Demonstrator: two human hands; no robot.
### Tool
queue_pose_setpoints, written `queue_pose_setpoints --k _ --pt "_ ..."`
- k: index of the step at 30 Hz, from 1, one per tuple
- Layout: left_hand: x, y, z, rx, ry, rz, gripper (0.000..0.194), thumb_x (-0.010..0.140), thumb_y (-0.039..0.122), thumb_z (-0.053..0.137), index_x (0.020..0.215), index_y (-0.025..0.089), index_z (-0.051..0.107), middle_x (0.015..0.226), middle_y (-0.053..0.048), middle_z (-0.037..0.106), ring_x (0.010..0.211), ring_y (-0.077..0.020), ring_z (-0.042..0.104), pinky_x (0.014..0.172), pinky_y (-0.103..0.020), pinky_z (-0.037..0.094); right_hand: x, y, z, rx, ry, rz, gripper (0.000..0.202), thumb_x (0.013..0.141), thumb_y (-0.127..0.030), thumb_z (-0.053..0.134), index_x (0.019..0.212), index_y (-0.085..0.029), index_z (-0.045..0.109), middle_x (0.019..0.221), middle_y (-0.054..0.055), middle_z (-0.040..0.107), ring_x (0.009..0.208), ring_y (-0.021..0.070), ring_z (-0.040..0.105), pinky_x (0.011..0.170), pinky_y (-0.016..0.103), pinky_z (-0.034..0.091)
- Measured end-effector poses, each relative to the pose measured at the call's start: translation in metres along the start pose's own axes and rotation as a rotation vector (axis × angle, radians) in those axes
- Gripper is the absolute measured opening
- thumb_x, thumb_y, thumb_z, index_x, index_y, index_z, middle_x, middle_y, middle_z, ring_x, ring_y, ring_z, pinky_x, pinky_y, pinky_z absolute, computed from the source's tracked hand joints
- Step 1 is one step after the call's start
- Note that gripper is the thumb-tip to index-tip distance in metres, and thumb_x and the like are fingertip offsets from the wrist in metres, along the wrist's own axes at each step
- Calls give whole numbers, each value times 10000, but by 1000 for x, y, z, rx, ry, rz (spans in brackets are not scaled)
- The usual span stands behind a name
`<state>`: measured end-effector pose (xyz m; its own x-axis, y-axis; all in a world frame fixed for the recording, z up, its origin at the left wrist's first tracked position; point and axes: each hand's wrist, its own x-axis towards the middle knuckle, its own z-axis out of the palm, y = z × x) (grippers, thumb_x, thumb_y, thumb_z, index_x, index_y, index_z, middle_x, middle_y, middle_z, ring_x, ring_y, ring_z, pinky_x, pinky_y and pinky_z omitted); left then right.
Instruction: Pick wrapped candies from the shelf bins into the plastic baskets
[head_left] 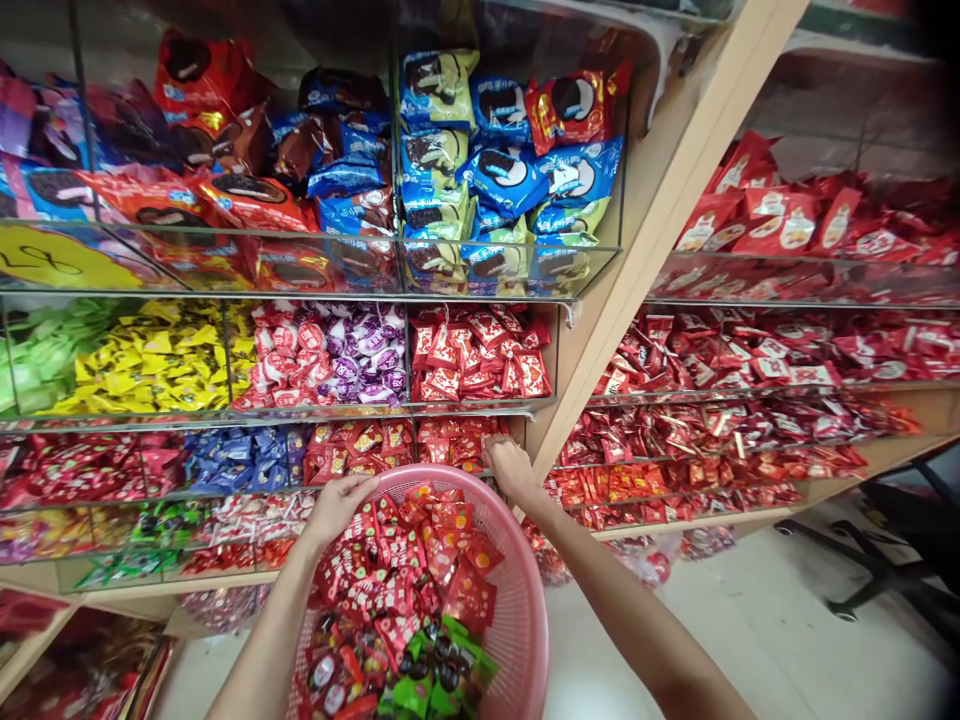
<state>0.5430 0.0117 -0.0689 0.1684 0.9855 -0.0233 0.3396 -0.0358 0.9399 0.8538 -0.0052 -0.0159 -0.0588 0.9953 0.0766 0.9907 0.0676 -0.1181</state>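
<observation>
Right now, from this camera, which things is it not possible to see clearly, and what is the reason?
All in the head view:
- Right hand: whether it holds anything; the hand itself hides its fingertips.
- Pink basket: near side cut off by the bottom edge; floor covered by wrapped sweets.
- Yellow tag: left end cut off by the left edge.
- Green packets: any print, too small and blurred.

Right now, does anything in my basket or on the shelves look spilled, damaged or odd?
Nothing clearly stands out. The pink basket looks whole, its packets inside the rim, with your left hand at its edge. Your right hand is by red shelf packets. Shelf packets lie jumbled, but I see no spill.
</observation>
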Motion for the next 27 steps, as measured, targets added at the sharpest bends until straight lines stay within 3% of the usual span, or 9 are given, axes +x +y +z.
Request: queue_pose_setpoints --k 4,9,12,14,16,22,27 --pt "-1 2 0 1 15 -8 464 649 511 693 928 143 730 866 -72 729 823 -223 641 783 -311 477 -2 5 -7 262 138 -7 170 904 -221 409 847 -172 561 909 83 643 854 186 593 712 256 401" --pt "-4 10 1 1 14 -21 463 648 515 689 922 144 733 853 -71 729 806 -221 639 771 -313 477 -4 6 -14 1016 214 -30 243 864 -439 452 780 -211 464 636 -31 525 588 128 518 594 249 423" --pt "-5 14 1 18 13 -11 456 665 523 671 910 145 736 849 -70 728 785 -214 635 758 -310 475 -12 -3 -24 1462 52 50 360 750 -547 576 776 -214 443 626 -47 523 562 113 527 586 263 464" --pt "-4 14 1 36 19 -1 451 672 530 660 900 149 738 850 -69 728 781 -214 633 759 -313 475 -21 -11 -30 1633 -83 116 410 690 -560 645 793 -211 455 629 -48 547 533 102 532 561 256 464" --pt "-4 13 2 48 31 4 442 672 531 658 888 154 739 859 -69 729 793 -219 635 764 -316 476 -31 -20 -34 1725 -152 140 414 672 -544 681 789 -209 469 605 -59 540 487 82 501 514 227 435" --pt "-4 11 2 56 32 3 439 684 536 643 879 153 736 872 -72 727 807 -222 635 756 -310 475 -55 -43 -19 1852 -160 147 348 695 -479 702 698 -176 532 528 -78 485 440 46 404 448 176 343" --pt "-5 14 2 52 14 10 475 681 555 638 903 145 735 849 -73 725 785 -217 630 730 -303 479 -63 -49 -5 2023 -502 335 301 669 -403 743 790 -168 597 613 -42 582 519 70 523 470 168 398"
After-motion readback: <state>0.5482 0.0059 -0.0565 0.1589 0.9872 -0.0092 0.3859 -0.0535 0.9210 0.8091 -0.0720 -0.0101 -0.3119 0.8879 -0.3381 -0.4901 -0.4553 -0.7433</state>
